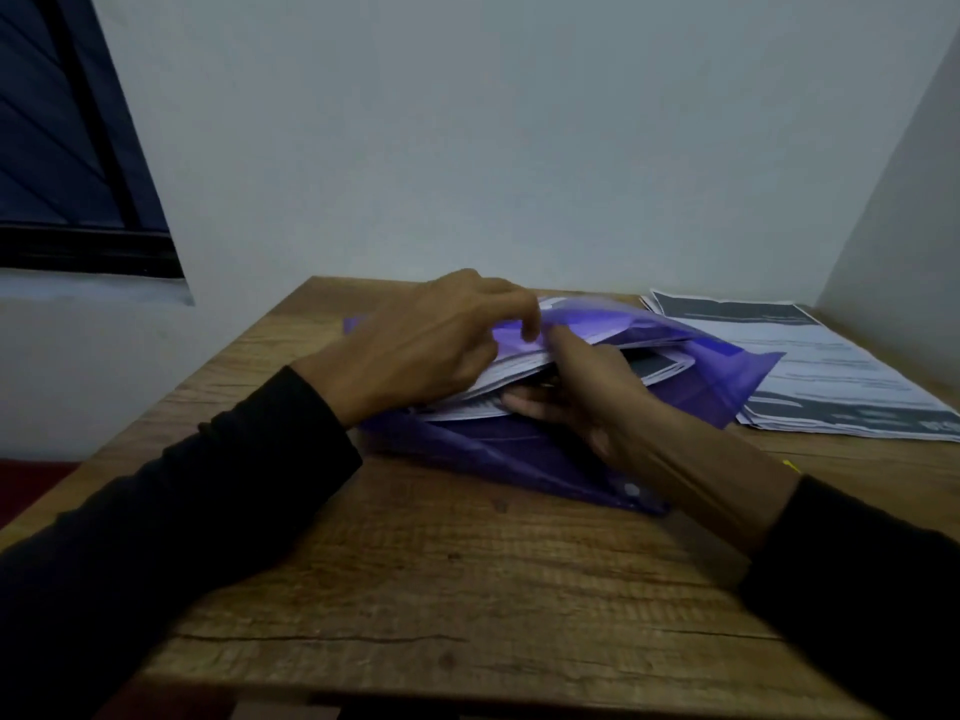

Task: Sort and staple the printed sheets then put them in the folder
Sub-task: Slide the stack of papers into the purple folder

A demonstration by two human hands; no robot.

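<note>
Purple plastic folder (545, 449) lay mid-table (467, 589), its mouth gaping. The left hand (415, 345) pinched up the top flap while the right hand (582, 397) gripped printed sheets (498, 374) half inside. More loose sheets (831, 371) lay right.

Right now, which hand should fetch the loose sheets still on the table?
Right hand: the loose sheets lie on its side. Left hand holds the purple folder open.

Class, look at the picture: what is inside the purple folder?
Printed sheets show inside the purple folder, both hands at its mouth. How many sheets is hidden by the cover.
</note>
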